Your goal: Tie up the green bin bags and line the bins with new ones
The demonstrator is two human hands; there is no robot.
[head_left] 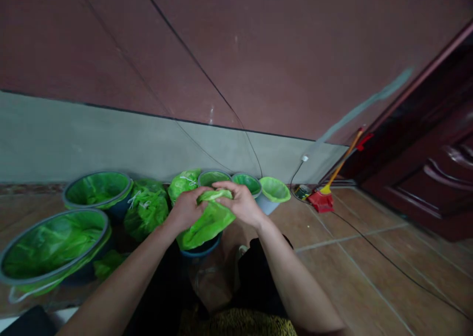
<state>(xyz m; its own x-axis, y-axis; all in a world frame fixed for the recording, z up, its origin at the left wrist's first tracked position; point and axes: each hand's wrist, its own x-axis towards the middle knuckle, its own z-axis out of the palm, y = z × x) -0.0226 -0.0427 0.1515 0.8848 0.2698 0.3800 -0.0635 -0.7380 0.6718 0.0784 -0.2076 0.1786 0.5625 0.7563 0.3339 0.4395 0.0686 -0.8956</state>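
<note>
A thin green garbage bag (209, 224) is gathered between my two hands, its lower part hanging loose. My left hand (187, 209) is closed on the bag's left edge. On the opposite edge, my right hand (242, 204) pinches the plastic, thumb and fingers together. Below the bag, between my legs, shows the blue rim of a bucket (201, 252); the bag hides most of it. Just beyond my hands stand a grey-rimmed bin (214, 172) and a second lined bin (248, 182).
Two large lined bins (55, 242) and a knotted full green bag (147, 209) stand left. A white bin (271, 200) is by the wall. Right of it are a red dustpan (320, 201), a broom with a yellow handle (343, 161) and a black cable (384, 247) across the tiles.
</note>
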